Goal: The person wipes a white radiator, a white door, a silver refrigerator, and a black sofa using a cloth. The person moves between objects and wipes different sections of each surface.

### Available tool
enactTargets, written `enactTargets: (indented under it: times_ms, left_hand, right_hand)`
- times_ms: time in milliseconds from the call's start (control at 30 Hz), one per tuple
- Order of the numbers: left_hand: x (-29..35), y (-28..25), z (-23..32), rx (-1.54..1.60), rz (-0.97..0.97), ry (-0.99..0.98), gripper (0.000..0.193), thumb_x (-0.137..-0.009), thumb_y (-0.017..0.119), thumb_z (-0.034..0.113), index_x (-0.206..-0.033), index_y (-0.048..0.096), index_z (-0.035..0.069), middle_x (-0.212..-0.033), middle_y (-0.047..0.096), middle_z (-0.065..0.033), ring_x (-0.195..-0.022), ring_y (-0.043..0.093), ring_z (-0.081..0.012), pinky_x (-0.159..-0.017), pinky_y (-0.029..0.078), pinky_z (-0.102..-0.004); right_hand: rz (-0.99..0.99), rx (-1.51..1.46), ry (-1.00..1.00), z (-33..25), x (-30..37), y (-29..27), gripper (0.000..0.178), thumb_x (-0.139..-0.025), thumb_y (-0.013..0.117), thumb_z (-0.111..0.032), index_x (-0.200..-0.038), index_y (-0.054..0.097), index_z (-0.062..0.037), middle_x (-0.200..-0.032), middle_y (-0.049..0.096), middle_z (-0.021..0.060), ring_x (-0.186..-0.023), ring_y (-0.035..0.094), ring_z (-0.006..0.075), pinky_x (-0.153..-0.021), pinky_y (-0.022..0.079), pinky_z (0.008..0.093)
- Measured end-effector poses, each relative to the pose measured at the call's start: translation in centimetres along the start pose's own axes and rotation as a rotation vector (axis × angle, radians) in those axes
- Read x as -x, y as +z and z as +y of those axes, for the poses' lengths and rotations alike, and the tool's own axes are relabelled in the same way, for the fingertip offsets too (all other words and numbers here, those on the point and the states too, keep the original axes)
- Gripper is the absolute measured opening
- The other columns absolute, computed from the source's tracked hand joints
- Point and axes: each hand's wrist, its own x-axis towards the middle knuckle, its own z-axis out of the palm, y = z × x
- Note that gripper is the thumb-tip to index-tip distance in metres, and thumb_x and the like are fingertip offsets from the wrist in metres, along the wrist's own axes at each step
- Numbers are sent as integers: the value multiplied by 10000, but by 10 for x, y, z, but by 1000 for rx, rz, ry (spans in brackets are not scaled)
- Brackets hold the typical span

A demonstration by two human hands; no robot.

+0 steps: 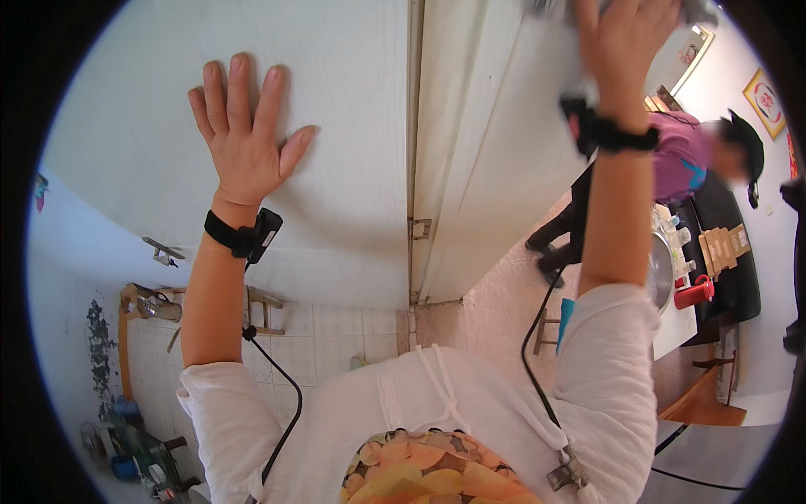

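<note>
My left hand (243, 139) lies flat with spread fingers on a white door (336, 109) and holds nothing. A door handle (164, 252) is lower down toward the left. My right hand (625, 46) is raised at the top right against the white panel beyond the frame, its fingers cut off by the picture's upper edge. Under its fingers shows a blurred grey cloth (698, 12), only partly in view. Black straps with small devices circle both wrists, and cables run down from them.
A hinge (421, 228) sits on the door frame. At right, a person (680, 155) in a purple top stands by a table (676, 332) with a metal basin (661, 270) and a red jug (693, 292). Wooden stools (264, 311) and a green machine (147, 458) are at lower left.
</note>
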Motion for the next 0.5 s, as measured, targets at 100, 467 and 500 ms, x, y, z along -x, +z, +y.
enactTargets:
  times_ms: [100, 467, 500]
  left_hand:
    - [1, 4, -1, 13, 48, -16, 713, -974, 526, 622, -1511, 523, 153, -1641, 350, -172, -1547, 210, -419, -1251, 39, -556]
    - [5, 9, -5, 26, 39, -10, 741, -971, 527, 638, -1508, 520, 128, -1649, 322, -181, -1562, 158, -406, -1249, 28, -548]
    - [6, 9, -5, 18, 31, -7, 741, -970, 530, 637, -1508, 520, 127, -1650, 320, -181, -1563, 157, -406, -1248, 29, -550]
  right_hand:
    - [-145, -65, 74, -28, 119, -9, 962, -947, 643, -526, -1564, 228, 84, -1571, 125, 471, -1435, 165, 654, -1175, 152, 690]
    - [-742, -358, 966, -171, 453, -53, 1040, -868, 736, -123, -1598, 27, 96, -1630, -124, 401, -1518, -64, 580, -1237, 33, 595]
    - [-656, -359, 906, -175, 457, -52, 1036, -872, 727, -113, -1602, 19, 88, -1635, -132, 390, -1523, -68, 570, -1240, 36, 583]
